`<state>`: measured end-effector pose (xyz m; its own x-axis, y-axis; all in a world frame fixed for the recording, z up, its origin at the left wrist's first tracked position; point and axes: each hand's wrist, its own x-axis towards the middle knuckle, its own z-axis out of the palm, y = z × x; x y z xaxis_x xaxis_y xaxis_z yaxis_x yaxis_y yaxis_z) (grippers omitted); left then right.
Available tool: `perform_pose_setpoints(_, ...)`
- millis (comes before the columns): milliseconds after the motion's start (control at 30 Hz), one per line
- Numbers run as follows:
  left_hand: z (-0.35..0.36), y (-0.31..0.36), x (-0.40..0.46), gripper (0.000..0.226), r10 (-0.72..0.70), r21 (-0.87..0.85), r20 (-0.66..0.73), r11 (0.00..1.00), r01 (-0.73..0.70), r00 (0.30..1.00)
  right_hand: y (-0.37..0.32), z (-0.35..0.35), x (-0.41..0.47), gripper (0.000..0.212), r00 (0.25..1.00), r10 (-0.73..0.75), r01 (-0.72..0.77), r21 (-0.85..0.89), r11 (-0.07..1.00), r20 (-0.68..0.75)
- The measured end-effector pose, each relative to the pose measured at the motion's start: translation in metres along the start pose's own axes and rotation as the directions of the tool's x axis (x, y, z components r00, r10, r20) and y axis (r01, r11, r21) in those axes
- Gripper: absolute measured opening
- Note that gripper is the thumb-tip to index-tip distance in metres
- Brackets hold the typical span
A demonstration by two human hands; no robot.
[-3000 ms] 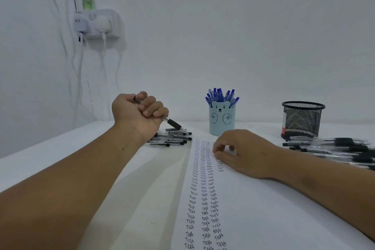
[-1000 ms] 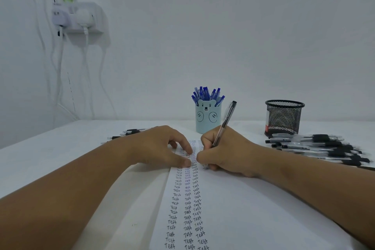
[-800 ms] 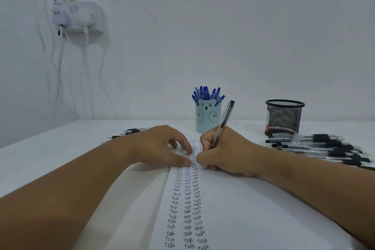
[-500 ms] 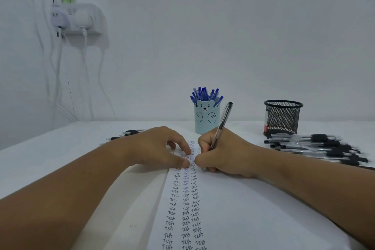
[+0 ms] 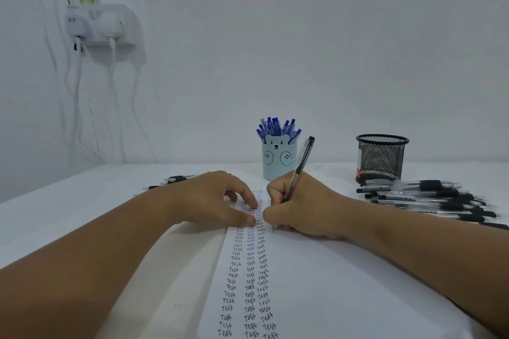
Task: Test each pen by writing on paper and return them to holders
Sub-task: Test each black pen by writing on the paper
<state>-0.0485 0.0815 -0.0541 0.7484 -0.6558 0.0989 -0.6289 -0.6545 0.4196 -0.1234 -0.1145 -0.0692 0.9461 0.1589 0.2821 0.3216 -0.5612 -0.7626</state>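
My right hand [image 5: 300,209] grips a clear pen with a black cap end [image 5: 301,162], its tip down on the white paper [image 5: 316,283] just right of the columns of written "Test" words. My left hand [image 5: 212,198] rests on the paper's left edge, fingers pressing it flat. Behind my hands stands a light blue bear holder [image 5: 278,158] full of blue pens. A black mesh holder [image 5: 381,158] stands at the back right. Several black-grip pens lie in a pile on the right [image 5: 429,198], and a smaller pile lies behind my left hand [image 5: 172,180].
A white wall socket shelf [image 5: 100,25] with plugs, hanging cables and a green bottle is on the wall at upper left. The table is covered in white and meets the wall just behind the holders.
Three seconds ago my left hand held a pen up over the left pile. Now my right hand holds one and writes, while my left hand presses the paper. The pen moves slightly.
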Motion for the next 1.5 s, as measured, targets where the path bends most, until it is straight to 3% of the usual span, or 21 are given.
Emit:
perform_pose_setpoints(133,-0.0001,0.001,0.0006,0.028,-0.005,-0.002,0.003,1.0,0.005,1.0,0.0019,-0.0015,0.0001,0.027,1.0,0.016,-0.017,0.03,0.999,0.021)
perform_pose_setpoints(267,-0.0005,0.0016,0.0001,0.028,-0.004,0.0,0.008,1.0,0.004,1.0,-0.0001,-0.0011,0.0008,0.04,0.999,0.009,-0.009,-0.002,1.0,0.033)
perform_pose_setpoints(633,0.0001,0.0007,-0.0002,0.029,-0.01,-0.011,0.004,1.0,0.01,1.0,0.0014,-0.002,0.0008,0.042,0.999,-0.001,0.002,-0.003,1.0,0.038)
perform_pose_setpoints(933,0.0003,0.0006,-0.0007,0.029,-0.016,-0.017,-0.002,1.0,0.016,1.0,0.0012,-0.0021,-0.0001,0.03,0.999,-0.037,0.037,-0.044,0.998,0.022)
perform_pose_setpoints(1500,-0.0002,0.0015,-0.0008,0.03,-0.017,0.006,0.006,1.0,0.017,1.0,0.0024,-0.0023,0.0,0.035,0.997,-0.076,0.078,-0.099,0.992,0.02)
